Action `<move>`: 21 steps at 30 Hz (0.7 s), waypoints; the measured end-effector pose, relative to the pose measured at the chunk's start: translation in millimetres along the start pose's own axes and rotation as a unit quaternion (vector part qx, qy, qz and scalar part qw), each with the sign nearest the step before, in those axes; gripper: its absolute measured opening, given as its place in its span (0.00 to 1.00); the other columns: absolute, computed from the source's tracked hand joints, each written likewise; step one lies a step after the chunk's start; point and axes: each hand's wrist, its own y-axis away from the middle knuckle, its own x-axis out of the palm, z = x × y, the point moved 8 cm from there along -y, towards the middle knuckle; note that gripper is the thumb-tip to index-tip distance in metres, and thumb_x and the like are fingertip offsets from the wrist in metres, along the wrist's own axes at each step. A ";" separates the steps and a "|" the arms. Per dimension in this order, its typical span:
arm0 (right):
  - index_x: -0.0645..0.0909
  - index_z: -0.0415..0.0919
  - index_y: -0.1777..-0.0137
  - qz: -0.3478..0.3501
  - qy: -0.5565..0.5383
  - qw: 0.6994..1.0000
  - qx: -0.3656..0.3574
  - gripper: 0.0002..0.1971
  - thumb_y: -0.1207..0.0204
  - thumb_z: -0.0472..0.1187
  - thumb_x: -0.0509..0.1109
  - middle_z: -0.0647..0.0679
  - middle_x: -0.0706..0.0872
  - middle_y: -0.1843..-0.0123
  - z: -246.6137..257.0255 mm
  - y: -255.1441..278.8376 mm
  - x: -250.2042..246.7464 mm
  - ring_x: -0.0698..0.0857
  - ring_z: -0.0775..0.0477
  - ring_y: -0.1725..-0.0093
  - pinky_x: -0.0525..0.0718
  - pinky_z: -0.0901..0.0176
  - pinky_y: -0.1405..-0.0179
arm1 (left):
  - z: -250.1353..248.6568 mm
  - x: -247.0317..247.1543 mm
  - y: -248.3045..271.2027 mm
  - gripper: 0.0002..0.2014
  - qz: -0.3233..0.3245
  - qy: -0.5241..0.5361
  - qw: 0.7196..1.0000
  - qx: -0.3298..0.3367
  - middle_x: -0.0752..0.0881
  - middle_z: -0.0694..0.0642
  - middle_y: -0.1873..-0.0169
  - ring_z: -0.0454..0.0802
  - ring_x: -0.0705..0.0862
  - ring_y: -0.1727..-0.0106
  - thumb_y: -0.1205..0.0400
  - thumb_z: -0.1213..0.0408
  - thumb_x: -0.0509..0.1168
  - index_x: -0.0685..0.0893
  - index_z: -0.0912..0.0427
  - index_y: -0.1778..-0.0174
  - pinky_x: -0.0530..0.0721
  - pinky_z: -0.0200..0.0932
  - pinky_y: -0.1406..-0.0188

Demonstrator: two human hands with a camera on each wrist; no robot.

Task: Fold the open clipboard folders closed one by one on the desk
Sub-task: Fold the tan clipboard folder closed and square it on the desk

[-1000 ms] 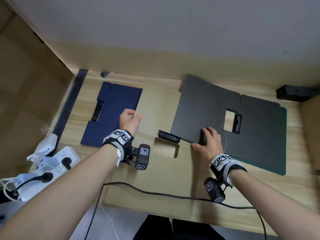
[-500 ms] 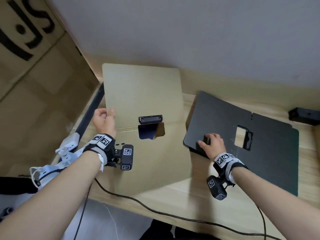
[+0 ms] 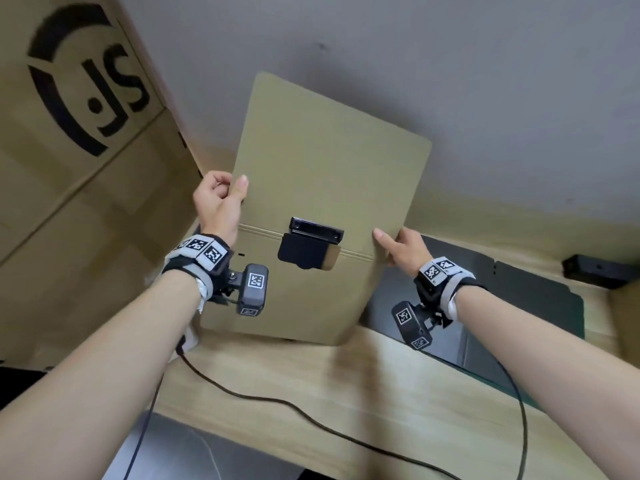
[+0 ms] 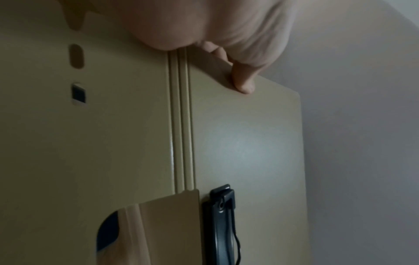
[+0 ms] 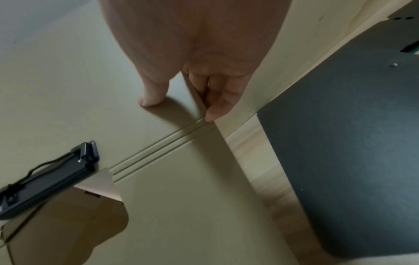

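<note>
The tabletop (image 3: 398, 386) carries an open black clipboard folder (image 3: 519, 299) on the right. Above it the tan clipboard folder (image 3: 329, 161) is raised, open and tilted, probably so its halves can swing shut at the spine. The left hand (image 3: 216, 202) pinches its left edge; the right hand (image 3: 403, 247) pinches the right edge beside the spine.

light wood desk (image 3: 398, 393) has a black open folder (image 3: 519, 299) lying flat on it, plus a black cable (image 3: 277, 401) snaking across the front
</note>
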 end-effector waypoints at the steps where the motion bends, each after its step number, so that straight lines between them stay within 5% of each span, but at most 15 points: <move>1: 0.82 0.40 0.49 -0.018 -0.012 1.000 -0.006 0.11 0.20 0.49 0.70 0.52 0.85 0.61 0.3 1.6 -5.4 0.83 0.66 0.74 0.82 0.67 0.74 | -4.1 4.3 -0.1 0.07 0.003 -0.003 1.000 0.004 0.82 0.50 0.70 0.43 0.78 0.67 0.20 0.66 0.71 0.78 0.55 0.59 0.80 0.33 0.65; 3: 0.82 0.42 0.52 -0.059 -0.026 0.998 -0.022 0.10 0.20 0.49 0.70 0.52 0.87 0.59 -0.9 6.6 -22.1 0.85 0.62 0.65 0.84 0.62 0.64 | -8.2 16.6 0.7 0.07 0.017 -0.016 1.000 0.005 0.82 0.49 0.69 0.41 0.79 0.67 0.20 0.64 0.71 0.80 0.60 0.54 0.81 0.29 0.66; 5: 0.82 0.38 0.52 -0.116 -0.012 0.993 -0.024 0.17 0.22 0.54 0.69 0.45 0.89 0.54 -6.2 14.2 -44.0 0.86 0.48 0.58 0.84 0.51 0.52 | -4.2 33.1 3.2 0.09 0.041 -0.031 0.999 -0.014 0.83 0.48 0.66 0.41 0.81 0.65 0.19 0.62 0.71 0.80 0.62 0.50 0.83 0.31 0.62; 7: 0.76 0.34 0.58 -0.164 -0.003 0.986 -0.025 0.20 0.21 0.54 0.68 0.39 0.85 0.60 -10.3 25.1 -65.1 0.81 0.40 0.62 0.80 0.48 0.56 | 5.6 52.5 10.2 0.09 0.074 -0.049 0.995 -0.041 0.85 0.49 0.60 0.44 0.85 0.56 0.19 0.61 0.70 0.80 0.59 0.48 0.85 0.39 0.50; 11: 0.62 0.44 0.67 -0.231 0.039 0.972 0.001 0.20 0.16 0.46 0.65 0.52 0.67 0.68 -26.8 54.4 -106.5 0.65 0.54 0.70 0.65 0.59 0.69 | 29.9 105.0 43.1 0.23 0.218 -0.096 0.969 -0.071 0.80 0.47 0.34 0.45 0.77 0.31 0.18 0.67 0.67 0.75 0.56 0.25 0.74 0.42 0.32; 14: 0.71 0.36 0.62 -0.255 0.024 0.965 0.053 0.17 0.17 0.47 0.65 0.48 0.74 0.66 -66.7 72.1 -130.2 0.72 0.50 0.67 0.71 0.56 0.64 | 46.1 145.7 67.0 0.35 0.332 -0.119 0.933 -0.069 0.67 0.51 0.19 0.49 0.68 0.19 0.19 0.74 0.67 0.61 0.55 0.16 0.66 0.50 0.19; 18: 0.78 0.32 0.53 -0.198 0.021 0.961 0.193 0.24 0.21 0.57 0.65 0.41 0.82 0.59 -132.2 90.7 -135.6 0.85 0.38 0.57 0.84 0.50 0.58 | 38.9 187.3 81.6 0.34 0.379 -0.134 0.915 -0.032 0.66 0.49 0.18 0.45 0.66 0.19 0.18 0.79 0.63 0.62 0.55 0.17 0.64 0.41 0.21; 21: 0.80 0.36 0.57 -0.071 0.038 0.952 0.294 0.25 0.19 0.60 0.61 0.44 0.88 0.66 -164.7 110.3 -120.9 0.90 0.43 0.66 0.84 0.56 0.64 | 35.6 215.8 85.1 0.28 0.389 -0.135 0.911 -0.003 0.72 0.47 0.21 0.40 0.75 0.28 0.15 0.75 0.60 0.69 0.52 0.19 0.72 0.37 0.29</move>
